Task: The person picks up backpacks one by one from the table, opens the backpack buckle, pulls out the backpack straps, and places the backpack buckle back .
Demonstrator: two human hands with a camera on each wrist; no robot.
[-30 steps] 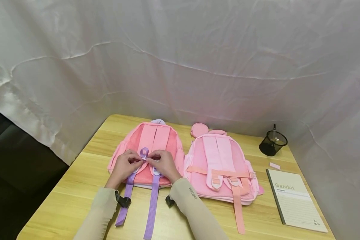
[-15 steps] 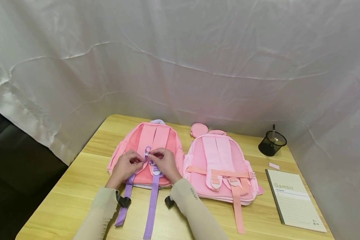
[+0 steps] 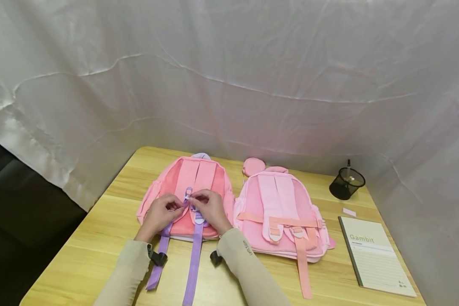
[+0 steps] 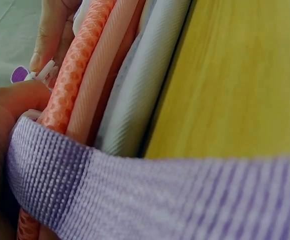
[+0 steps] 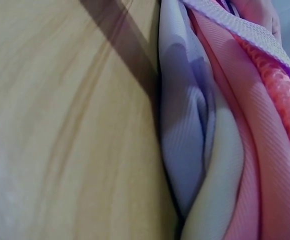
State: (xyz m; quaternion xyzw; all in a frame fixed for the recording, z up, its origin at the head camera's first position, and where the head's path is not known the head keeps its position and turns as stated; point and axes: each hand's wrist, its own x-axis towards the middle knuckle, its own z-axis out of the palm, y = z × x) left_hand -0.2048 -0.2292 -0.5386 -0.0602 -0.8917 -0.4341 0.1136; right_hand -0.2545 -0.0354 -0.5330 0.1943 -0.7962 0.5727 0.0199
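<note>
A coral-pink backpack (image 3: 222,182) lies back side up, its two purple webbing straps (image 3: 194,263) trailing toward the near edge. Over its middle, my left hand (image 3: 161,214) pinches a purple strap between thumb and finger. My right hand (image 3: 211,207) pinches a small white buckle (image 3: 186,197), above which a short purple loop (image 3: 189,190) sticks up. In the left wrist view, the white buckle (image 4: 47,72) shows between the two hands, and a purple strap (image 4: 150,195) crosses close to the camera. The right wrist view shows mainly the backpack's side (image 5: 240,150).
Just right lies a light pink backpack (image 3: 248,238) with peach straps (image 3: 303,272). Farther right are a notebook (image 3: 376,259), a small pink slip (image 3: 349,212) and a black mesh pen cup (image 3: 340,190). A grey curtain (image 3: 229,85) hangs behind the wooden table (image 3: 88,250).
The purple loop above the buckle has become smaller and narrower. The white buckle has shifted slightly up and right, and my left fingers have drawn a little apart from it.
</note>
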